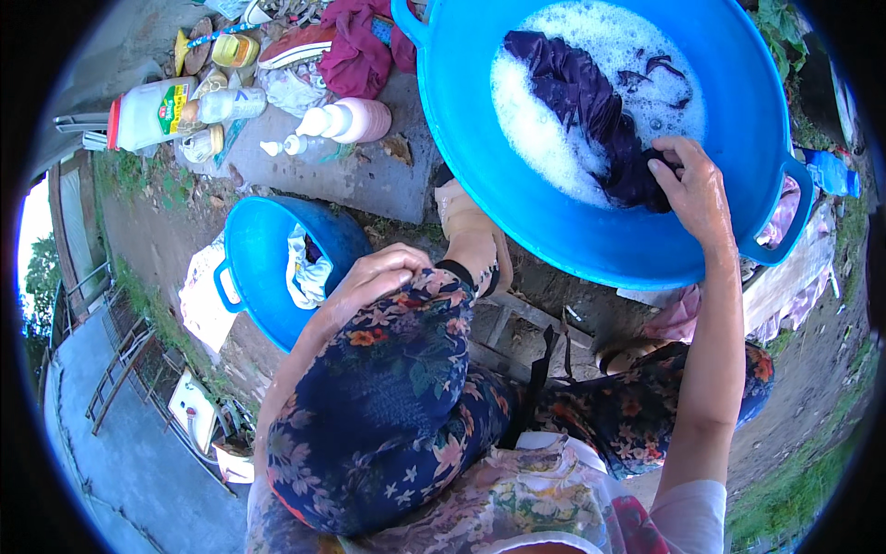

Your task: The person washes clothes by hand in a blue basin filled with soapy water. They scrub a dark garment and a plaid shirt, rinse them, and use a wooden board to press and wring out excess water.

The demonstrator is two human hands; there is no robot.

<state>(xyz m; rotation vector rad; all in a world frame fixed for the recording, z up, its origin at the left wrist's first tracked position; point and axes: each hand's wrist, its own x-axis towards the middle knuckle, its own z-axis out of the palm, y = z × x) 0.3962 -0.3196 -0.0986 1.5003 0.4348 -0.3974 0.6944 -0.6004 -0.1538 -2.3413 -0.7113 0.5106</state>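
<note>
A dark purple garment (581, 97) lies bunched and wet in soapy water inside a large blue basin (461, 111). My right hand (692, 189) reaches over the basin's near right side, its bent fingers closed on the garment's near end; the fingertips are partly hidden. My left hand (383, 272) is at the bent knee, with fingers curled against the floral trouser leg (378, 360) and seemingly gripping its cloth. White suds (544, 152) surround the garment.
Left of my leg stands a blue bucket (263, 277) with white and dark cloth inside. A pink pump bottle (365, 120), a clear jug with a red cap (148, 115) and a maroon cloth (355, 51) sit on the slab (323, 189). Pink patterned cloth (803, 277) lies right of the basin.
</note>
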